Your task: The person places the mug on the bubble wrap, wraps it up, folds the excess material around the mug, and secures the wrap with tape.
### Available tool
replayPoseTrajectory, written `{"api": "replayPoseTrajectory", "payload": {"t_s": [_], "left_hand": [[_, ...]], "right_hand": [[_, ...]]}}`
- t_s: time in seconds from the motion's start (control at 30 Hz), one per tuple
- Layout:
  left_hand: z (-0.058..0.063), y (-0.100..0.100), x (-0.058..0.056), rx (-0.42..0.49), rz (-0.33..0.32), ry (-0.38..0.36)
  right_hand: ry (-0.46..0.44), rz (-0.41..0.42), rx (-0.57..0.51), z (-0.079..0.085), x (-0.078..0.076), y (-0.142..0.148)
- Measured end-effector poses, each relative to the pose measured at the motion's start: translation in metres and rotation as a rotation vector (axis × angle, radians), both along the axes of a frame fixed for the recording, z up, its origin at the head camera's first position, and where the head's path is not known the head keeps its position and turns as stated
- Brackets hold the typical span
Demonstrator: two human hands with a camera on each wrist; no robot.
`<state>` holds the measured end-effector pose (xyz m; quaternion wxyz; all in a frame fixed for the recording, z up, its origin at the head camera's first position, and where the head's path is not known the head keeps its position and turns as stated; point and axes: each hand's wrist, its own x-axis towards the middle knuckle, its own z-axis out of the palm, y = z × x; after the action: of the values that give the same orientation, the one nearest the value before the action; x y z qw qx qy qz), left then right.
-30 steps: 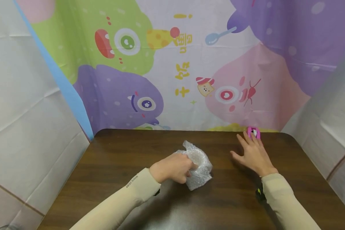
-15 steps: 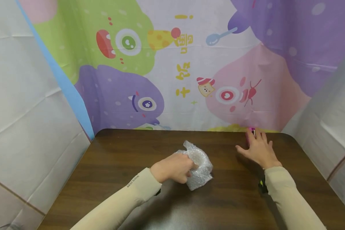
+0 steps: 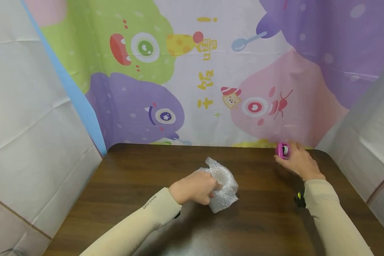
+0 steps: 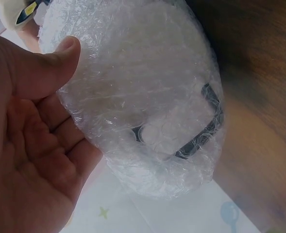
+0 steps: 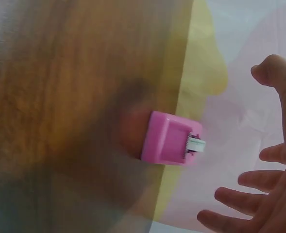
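Observation:
A pale object wrapped in bubble wrap (image 3: pixel 226 193) sits near the middle of the table. My left hand (image 3: pixel 193 187) grips its left side. In the left wrist view the thumb lies on the bubble wrap (image 4: pixel 147 87), fingers on the other side; black curved marks show through the plastic, but the object's kind is unclear. At the back right edge stands a small pink tape dispenser (image 3: pixel 280 151) with a toothed cutter and whitish tape end. My right hand (image 3: pixel 302 164) is right beside it. In the right wrist view its fingers are spread, apart from the dispenser (image 5: pixel 167 138).
A dark brown wooden table (image 3: pixel 140 170) carries both things. Behind its back edge hangs a cloth backdrop (image 3: pixel 204 128) printed with cartoon monsters. Pale sheets (image 3: pixel 44 117) close off the left and right sides.
My right hand has shifted right, from over the tape dispenser to its right side, leaving more of it in sight. The left hand and the bubble wrap have stayed in place.

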<state>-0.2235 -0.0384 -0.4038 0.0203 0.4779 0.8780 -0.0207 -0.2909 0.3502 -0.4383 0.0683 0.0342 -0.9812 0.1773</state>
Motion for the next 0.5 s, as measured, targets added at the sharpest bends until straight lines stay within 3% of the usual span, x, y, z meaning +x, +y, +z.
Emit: {"api": "replayPoseTrajectory", "payload": {"t_s": [0.13, 0.5], "left_hand": [[-0.001, 0.000, 0.000, -0.004, 0.013, -0.031], [0.000, 0.000, 0.000, 0.016, -0.011, 0.013]], "right_hand": [[-0.040, -0.018, 0.011, 0.008, -0.005, 0.005], [-0.195, -0.046, -0.085, 0.020, -0.020, 0.021]]}}
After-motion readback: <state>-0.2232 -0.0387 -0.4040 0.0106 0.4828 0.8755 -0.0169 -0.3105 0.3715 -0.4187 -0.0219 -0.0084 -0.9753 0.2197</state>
